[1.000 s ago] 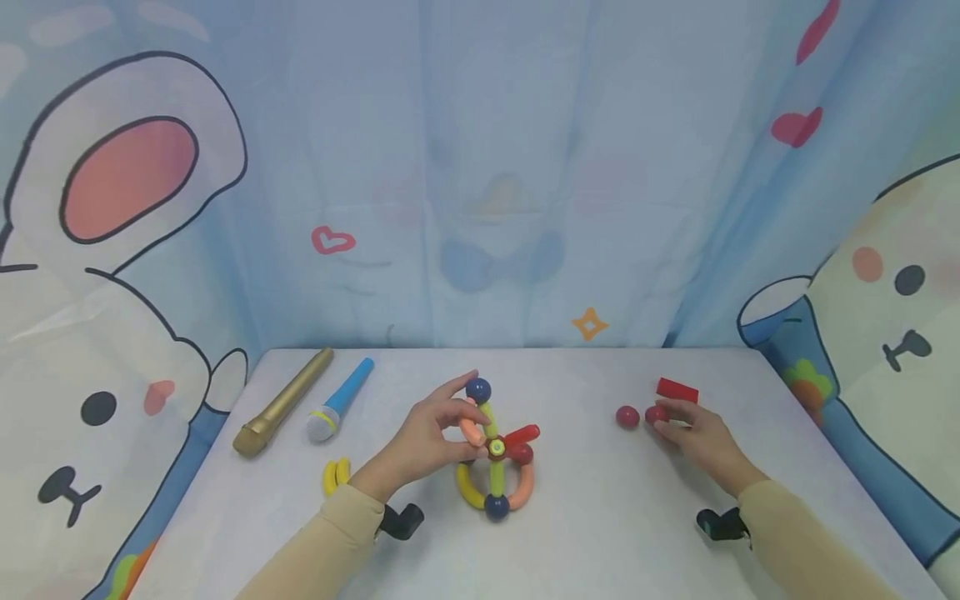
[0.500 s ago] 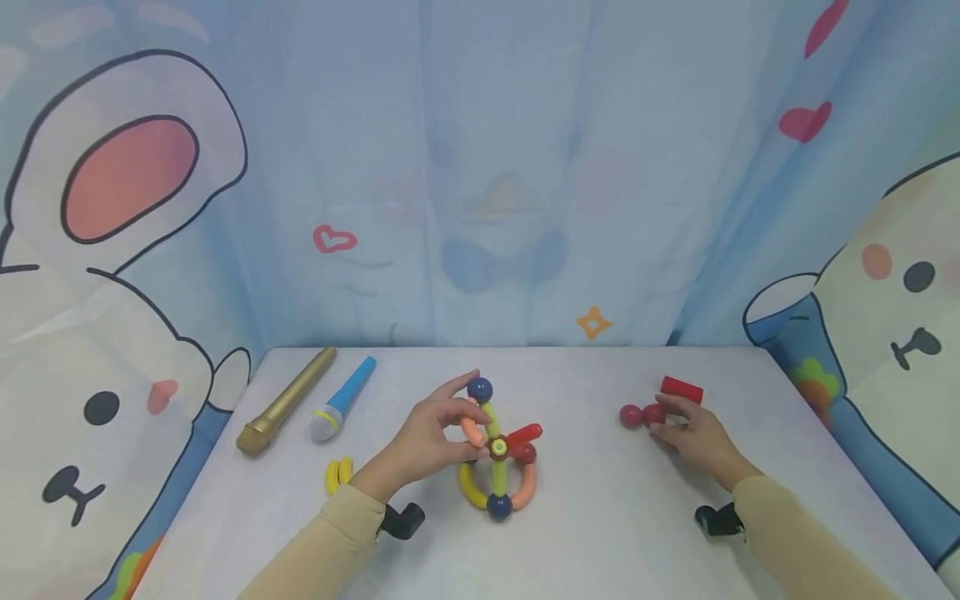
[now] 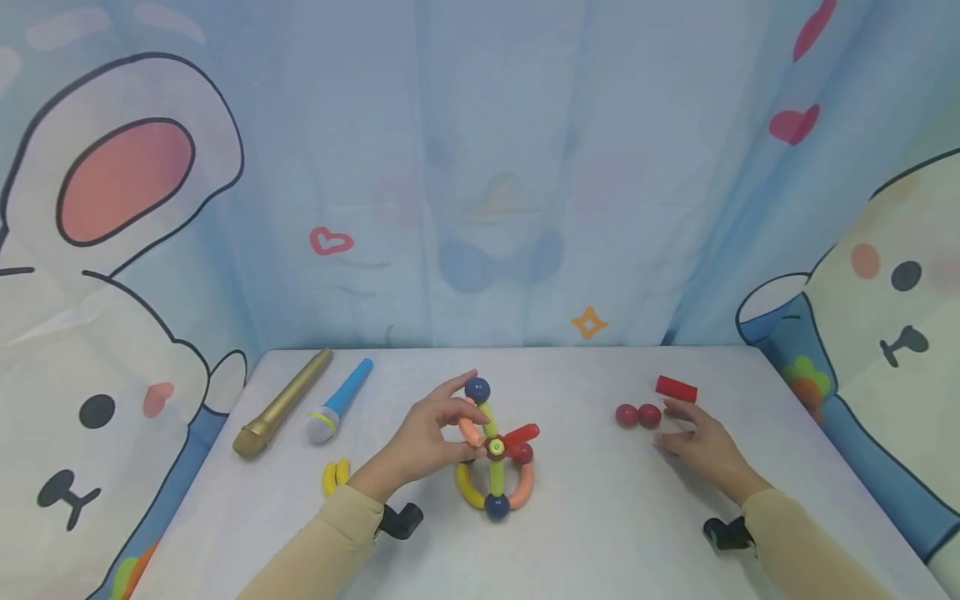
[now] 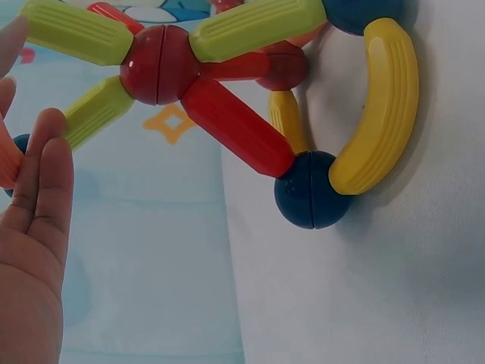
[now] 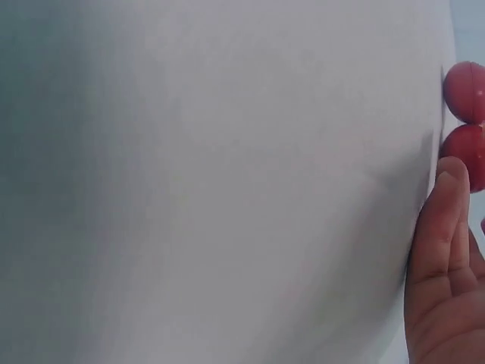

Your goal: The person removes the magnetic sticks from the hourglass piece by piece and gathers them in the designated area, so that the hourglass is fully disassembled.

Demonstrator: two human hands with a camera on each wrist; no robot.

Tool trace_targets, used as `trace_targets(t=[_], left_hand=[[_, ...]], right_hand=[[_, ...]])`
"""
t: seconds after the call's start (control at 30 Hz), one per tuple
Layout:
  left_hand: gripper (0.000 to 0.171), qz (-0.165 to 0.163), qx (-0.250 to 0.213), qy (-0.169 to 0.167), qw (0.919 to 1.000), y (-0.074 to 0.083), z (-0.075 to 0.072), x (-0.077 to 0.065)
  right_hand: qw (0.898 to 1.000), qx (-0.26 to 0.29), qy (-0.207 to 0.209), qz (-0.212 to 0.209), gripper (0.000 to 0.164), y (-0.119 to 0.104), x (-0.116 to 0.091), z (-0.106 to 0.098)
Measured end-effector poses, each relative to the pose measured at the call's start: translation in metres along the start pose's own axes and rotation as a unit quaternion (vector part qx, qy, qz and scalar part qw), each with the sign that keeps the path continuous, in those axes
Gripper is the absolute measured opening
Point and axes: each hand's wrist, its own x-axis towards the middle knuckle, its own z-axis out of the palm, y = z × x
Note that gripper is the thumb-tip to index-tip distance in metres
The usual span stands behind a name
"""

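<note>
My left hand (image 3: 429,429) pinches a peach curved rod (image 3: 470,432) beside a structure of magnetic rods and balls. In the left wrist view, lime rods (image 4: 258,29) and red rods (image 4: 239,127) meet at a central red ball (image 4: 161,65). Blue balls (image 4: 311,189) and a yellow curved rod (image 4: 383,106) form part of its base. A blue ball (image 3: 477,389) tops the upper lime rod, near my left index finger. On the right, my right hand (image 3: 708,450) holds nothing, fingers loosely bent next to two touching red balls (image 3: 649,416).
A red cylinder-like rod (image 3: 677,388) lies behind the right hand. To the left are a gold microphone (image 3: 283,404), a blue toy microphone (image 3: 341,400) and two yellow curved rods (image 3: 336,477). A printed curtain (image 3: 495,167) hangs behind the white table (image 3: 600,517).
The right-hand red ball has moved left until it touches the other one. My right hand has let it go and drawn slightly away. The left hand stays put with the peach rod.
</note>
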Motion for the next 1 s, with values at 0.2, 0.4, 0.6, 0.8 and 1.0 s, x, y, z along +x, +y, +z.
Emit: trace_targets(t=[0.2,0.4,0.6,0.8,1.0], left_hand=[[0.032,0.001,-0.001,0.001,1.0,-0.001,-0.001,0.0],[0.031,0.0,-0.004,0.003,1.0,-0.001,-0.001,-0.001],[0.031,0.002,-0.005,0.0,1.0,-0.001,-0.002,-0.001],[0.03,0.011,-0.004,-0.004,0.9999,-0.001,-0.002,-0.002],[0.03,0.02,-0.01,-0.005,0.9997,-0.001,0.0,-0.002]], right_hand=[[0.998,0.007,0.058,-0.03,0.068,-0.021,-0.008,-0.006],[0.99,0.077,0.021,-0.113,0.053,-0.08,-0.011,0.006],[0.972,0.144,-0.093,-0.159,0.049,-0.16,-0.007,0.039],[0.94,0.2,-0.17,-0.22,0.045,-0.211,-0.006,0.063],[0.928,0.216,-0.194,-0.235,0.042,-0.221,-0.007,0.075]])
